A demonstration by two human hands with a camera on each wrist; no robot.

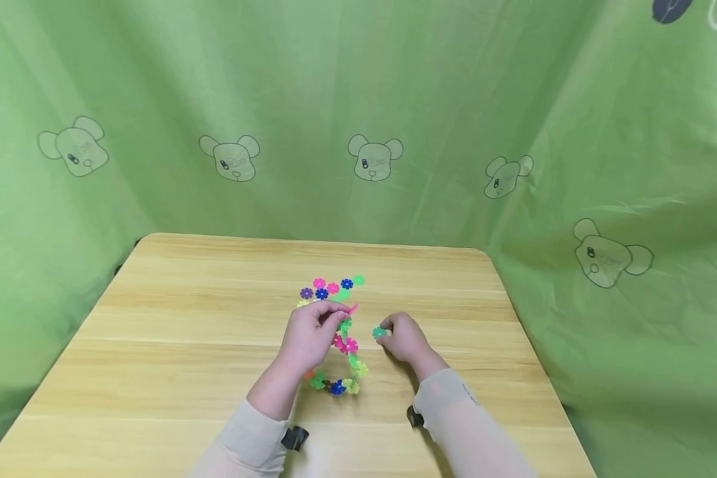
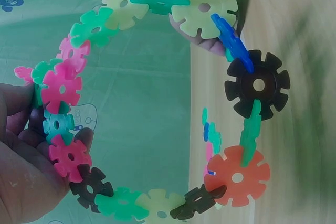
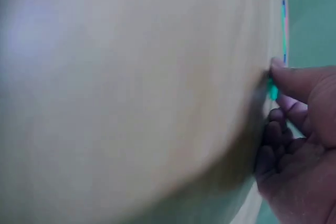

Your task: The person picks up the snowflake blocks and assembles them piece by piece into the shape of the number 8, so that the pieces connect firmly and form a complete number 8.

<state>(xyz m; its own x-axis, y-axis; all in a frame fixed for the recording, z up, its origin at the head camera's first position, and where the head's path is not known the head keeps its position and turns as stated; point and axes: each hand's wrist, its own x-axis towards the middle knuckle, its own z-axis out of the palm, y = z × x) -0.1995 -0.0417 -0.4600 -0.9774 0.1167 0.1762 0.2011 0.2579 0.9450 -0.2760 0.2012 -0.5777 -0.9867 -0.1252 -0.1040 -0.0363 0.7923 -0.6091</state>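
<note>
My left hand (image 1: 312,333) grips a closed ring of interlocking plastic snowflake discs (image 1: 349,345) at its upper edge, holding it up over the table. In the left wrist view the ring shows pink, green, pale yellow, blue and dark brown pieces, with a larger orange disc (image 2: 252,169); a small pink piece (image 2: 23,74) sticks out by the fingers. To the right of the ring, my right hand (image 1: 407,337) pinches a single teal-green snowflake disc (image 1: 378,332) between thumb and fingers, apart from the ring. That disc appears edge-on in the right wrist view.
Loose snowflake discs in pink, blue, purple and green lie on the wooden table (image 1: 185,332) beyond my hands, including a blue disc (image 1: 347,283); my left hand partly hides this group. A green curtain (image 1: 299,99) with printed bear heads surrounds the table's back and sides.
</note>
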